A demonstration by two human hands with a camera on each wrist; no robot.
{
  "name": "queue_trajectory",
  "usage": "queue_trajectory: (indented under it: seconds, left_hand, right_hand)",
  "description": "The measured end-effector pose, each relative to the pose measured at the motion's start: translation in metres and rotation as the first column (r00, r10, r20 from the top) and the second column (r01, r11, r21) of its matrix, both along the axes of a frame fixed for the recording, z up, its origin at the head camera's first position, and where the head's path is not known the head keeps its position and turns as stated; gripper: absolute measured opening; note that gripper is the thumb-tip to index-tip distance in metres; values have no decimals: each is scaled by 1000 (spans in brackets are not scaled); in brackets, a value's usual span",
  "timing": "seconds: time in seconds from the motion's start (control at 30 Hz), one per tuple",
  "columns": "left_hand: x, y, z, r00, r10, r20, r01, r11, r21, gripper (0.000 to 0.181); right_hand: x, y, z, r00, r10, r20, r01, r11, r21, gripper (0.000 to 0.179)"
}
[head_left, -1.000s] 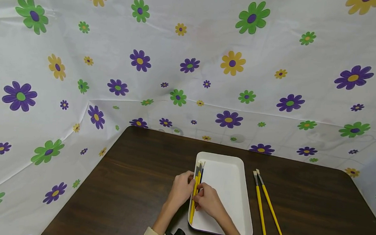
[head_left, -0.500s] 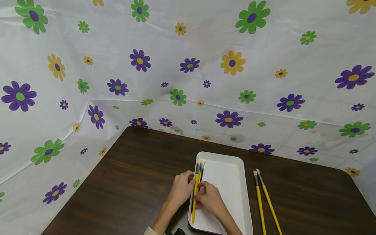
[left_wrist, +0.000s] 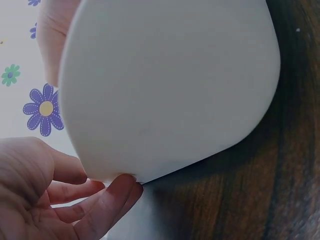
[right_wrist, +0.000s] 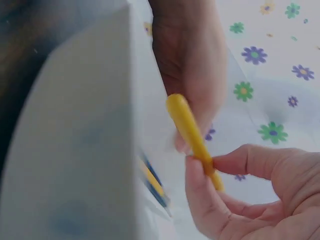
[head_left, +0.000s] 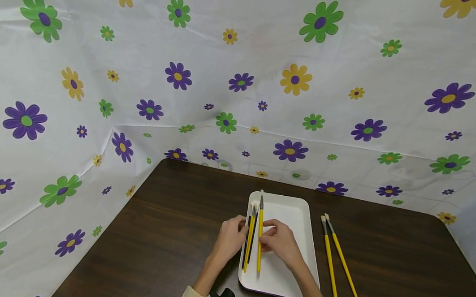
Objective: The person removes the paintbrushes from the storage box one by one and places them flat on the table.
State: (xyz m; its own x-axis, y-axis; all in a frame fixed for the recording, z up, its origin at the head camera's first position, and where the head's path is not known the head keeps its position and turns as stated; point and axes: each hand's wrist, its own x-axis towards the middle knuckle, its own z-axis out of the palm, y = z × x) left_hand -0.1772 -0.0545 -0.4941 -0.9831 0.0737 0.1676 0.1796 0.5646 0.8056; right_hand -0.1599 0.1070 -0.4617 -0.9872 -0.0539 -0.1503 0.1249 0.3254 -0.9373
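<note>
Left hand point(head_left: 229, 238) pinches white tray point(head_left: 273, 278), probably steadying it; right hand point(head_left: 280, 242) holds yellow brush point(head_left: 258, 262) mid-handle, likely for balance, clear of bunched brushes point(head_left: 250, 239).

The dark wooden table point(head_left: 170, 216) bears a white tray point(head_left: 285, 209) and, rightward, two yellow-handled brushes point(head_left: 329, 261).

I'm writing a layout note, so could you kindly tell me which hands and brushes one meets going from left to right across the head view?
Left hand → brush cluster → held yellow brush → right hand → left loose brush → right loose brush.
</note>
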Motion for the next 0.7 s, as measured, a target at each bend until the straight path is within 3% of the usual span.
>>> queue_trajectory:
  seconds: [0.37, 0.7]
  left_hand:
    - [1, 0, 1, 1000, -5, -14, 5, 1000, 14, 18]
    - [2, 0, 2, 1000, -3, -10, 3, 1000, 11, 19]
  right_hand:
    - [-1, 22, 19, 999, -46, 0, 46, 995, -86, 53]
    - [-3, 43, 26, 999, -8, -48, 8, 1000, 7, 42]
